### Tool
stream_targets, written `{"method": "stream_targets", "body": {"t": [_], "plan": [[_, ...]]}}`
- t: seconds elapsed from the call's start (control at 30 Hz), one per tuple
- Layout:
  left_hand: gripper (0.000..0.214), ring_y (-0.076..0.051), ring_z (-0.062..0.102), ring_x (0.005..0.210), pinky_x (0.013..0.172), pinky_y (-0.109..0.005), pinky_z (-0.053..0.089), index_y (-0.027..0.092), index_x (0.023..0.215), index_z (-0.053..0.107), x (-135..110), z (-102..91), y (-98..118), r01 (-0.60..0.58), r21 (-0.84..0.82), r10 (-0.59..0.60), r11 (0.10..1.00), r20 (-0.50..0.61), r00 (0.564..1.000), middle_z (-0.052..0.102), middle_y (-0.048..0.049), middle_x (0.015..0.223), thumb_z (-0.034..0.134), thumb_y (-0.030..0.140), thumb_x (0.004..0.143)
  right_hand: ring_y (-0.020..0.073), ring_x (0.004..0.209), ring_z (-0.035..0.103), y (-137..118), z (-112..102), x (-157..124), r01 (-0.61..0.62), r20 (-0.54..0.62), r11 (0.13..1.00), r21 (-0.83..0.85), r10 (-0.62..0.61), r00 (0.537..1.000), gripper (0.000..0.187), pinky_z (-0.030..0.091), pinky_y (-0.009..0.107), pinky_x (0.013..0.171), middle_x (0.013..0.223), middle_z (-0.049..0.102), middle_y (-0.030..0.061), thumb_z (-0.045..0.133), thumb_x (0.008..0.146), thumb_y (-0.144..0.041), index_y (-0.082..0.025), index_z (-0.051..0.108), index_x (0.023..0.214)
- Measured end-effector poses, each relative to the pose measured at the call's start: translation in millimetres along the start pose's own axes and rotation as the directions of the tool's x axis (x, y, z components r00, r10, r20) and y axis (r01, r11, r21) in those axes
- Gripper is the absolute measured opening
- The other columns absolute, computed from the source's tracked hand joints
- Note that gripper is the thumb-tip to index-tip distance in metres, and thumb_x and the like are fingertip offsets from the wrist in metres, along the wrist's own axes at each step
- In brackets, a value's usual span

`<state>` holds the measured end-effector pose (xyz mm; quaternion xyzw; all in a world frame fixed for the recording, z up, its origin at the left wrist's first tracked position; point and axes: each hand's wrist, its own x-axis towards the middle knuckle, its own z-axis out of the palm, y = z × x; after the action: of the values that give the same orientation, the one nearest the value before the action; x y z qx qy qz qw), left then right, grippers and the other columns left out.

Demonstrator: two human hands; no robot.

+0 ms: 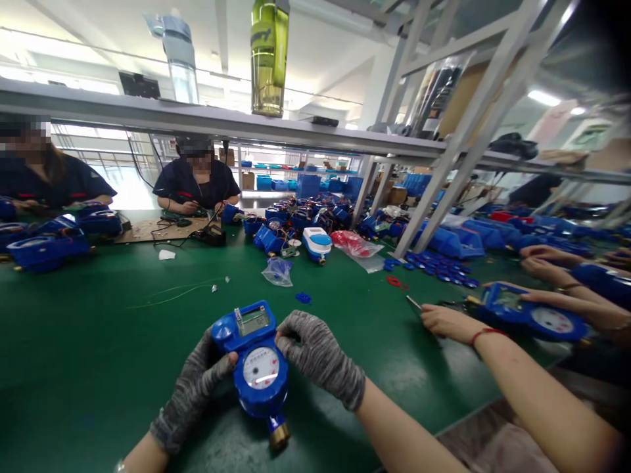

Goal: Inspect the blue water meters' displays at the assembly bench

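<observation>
A blue water meter with a round white dial, a small grey display and a brass threaded end is tilted towards me just above the green table. My left hand, in a grey glove with bare fingertips, grips its left side, thumb on the front. My right hand, gloved alike, has its fingers closed in a pinch against the meter's right edge beside the display. Whatever is between those fingertips is hidden. A silvery piece lies across the display's left end.
Thin greenish wire and blue bits lie beyond the meter on the green table. A white-and-blue meter stands before piled blue meters. At right, a co-worker's hand holds a thin tool beside another meter. A shelf crosses overhead.
</observation>
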<state>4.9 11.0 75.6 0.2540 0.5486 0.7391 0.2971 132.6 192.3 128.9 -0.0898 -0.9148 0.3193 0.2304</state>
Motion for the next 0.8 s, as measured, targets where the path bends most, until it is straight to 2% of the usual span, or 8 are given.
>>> {"method": "stream_targets", "body": {"t": [0.17, 0.3, 0.5, 0.67, 0.73, 0.8], "plan": [[0.059, -0.033, 0.047, 0.127, 0.105, -0.050, 0.042, 0.025, 0.132, 0.047, 1, 4.8, 0, -0.041, 0.039, 0.042, 0.998, -0.020, 0.999, 0.051, -0.0100, 0.138, 0.074, 0.035, 0.081, 0.0149, 0.077, 0.055, 0, 1, 5, -0.073, -0.010, 0.984, -0.165, 0.072, 0.997, 0.007, 0.045, 0.029, 0.075, 0.080, 0.062, 0.0044, 0.058, 0.080, -0.014, -0.015, 0.065, 0.077], [0.059, -0.031, 0.047, 0.127, 0.108, -0.049, 0.039, 0.025, 0.132, 0.047, 0, 7.1, 0, -0.042, 0.019, 0.042, 0.999, -0.023, 0.999, 0.051, -0.0094, 0.138, 0.075, 0.034, 0.081, 0.0147, 0.076, 0.054, 1, 2, 6, -0.067, 0.015, 0.978, -0.200, 0.072, 0.997, 0.008, 0.045, 0.028, 0.073, 0.079, 0.062, 0.0044, 0.058, 0.081, -0.014, -0.015, 0.065, 0.078], [0.063, -0.034, 0.048, 0.126, 0.106, -0.049, 0.041, 0.024, 0.134, 0.046, 3, 7.8, -1, -0.092, 0.055, 0.093, 0.994, -0.020, 0.995, 0.052, -0.0107, 0.137, 0.077, 0.035, 0.079, 0.0185, 0.086, 0.055, -1, -4, -6, 0.085, 0.114, 0.939, -0.333, -0.050, 0.992, 0.014, 0.045, 0.034, 0.083, 0.088, 0.062, 0.0079, 0.054, 0.088, -0.021, -0.015, 0.066, 0.085], [0.064, -0.034, 0.048, 0.125, 0.104, -0.049, 0.042, 0.026, 0.134, 0.046, 2, 9.2, -1, -0.095, 0.051, 0.097, 0.994, -0.036, 0.995, 0.052, -0.0094, 0.137, 0.077, 0.034, 0.079, 0.0247, 0.092, 0.054, -4, -2, -19, 0.270, 0.207, 0.815, -0.512, -0.188, 0.960, 0.029, 0.042, 0.045, 0.090, 0.096, 0.064, 0.0109, 0.047, 0.093, -0.037, -0.016, 0.067, 0.096], [0.061, -0.035, 0.050, 0.124, 0.103, -0.050, 0.044, 0.024, 0.132, 0.048, 2, 11.6, 1, -0.096, 0.048, 0.097, 0.994, -0.034, 0.995, 0.054, -0.0107, 0.135, 0.076, 0.034, 0.079, 0.0258, 0.093, 0.054, -5, -1, -19, 0.288, 0.224, 0.796, -0.533, -0.195, 0.955, 0.031, 0.042, 0.046, 0.091, 0.099, 0.064, 0.0118, 0.046, 0.093, -0.038, -0.016, 0.066, 0.100], [0.061, -0.036, 0.051, 0.122, 0.103, -0.051, 0.043, 0.022, 0.130, 0.050, 2, 14.1, 3, -0.107, 0.038, 0.108, 0.994, -0.026, 0.994, 0.055, -0.0117, 0.133, 0.078, 0.034, 0.077, 0.0260, 0.094, 0.056, -7, -3, -18, 0.261, 0.241, 0.810, -0.526, -0.152, 0.958, 0.031, 0.044, 0.046, 0.090, 0.099, 0.065, 0.0127, 0.045, 0.094, -0.036, -0.015, 0.067, 0.100]]}}
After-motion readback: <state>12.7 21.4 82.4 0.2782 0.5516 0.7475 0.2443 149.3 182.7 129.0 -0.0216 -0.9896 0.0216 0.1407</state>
